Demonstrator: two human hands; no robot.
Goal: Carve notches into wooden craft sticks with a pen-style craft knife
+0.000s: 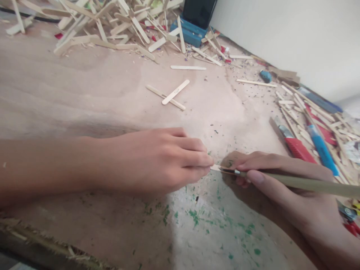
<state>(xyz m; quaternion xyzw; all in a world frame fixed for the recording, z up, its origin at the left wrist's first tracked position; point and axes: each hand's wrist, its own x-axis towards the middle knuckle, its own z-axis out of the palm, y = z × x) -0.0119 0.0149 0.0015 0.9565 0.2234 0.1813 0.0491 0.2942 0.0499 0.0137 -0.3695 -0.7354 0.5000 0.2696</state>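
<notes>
My left hand lies palm down on the work surface, its fingers pressing on a small wooden craft stick. Only the stick's right end shows past the fingertips; the rest is hidden under the hand. In my right hand is a slim long-handled tool, pinched between thumb and fingers near its silver collar. Its dark, narrow tip touches or lies just over the stick's exposed end. Whether that tip is a blade or bristles, I cannot tell.
Two crossed craft sticks lie beyond my hands. A large pile of sticks spreads at the back, beside a blue stand holding a dark device. On the right are a red utility knife, a blue pen-like object and red-handled pliers.
</notes>
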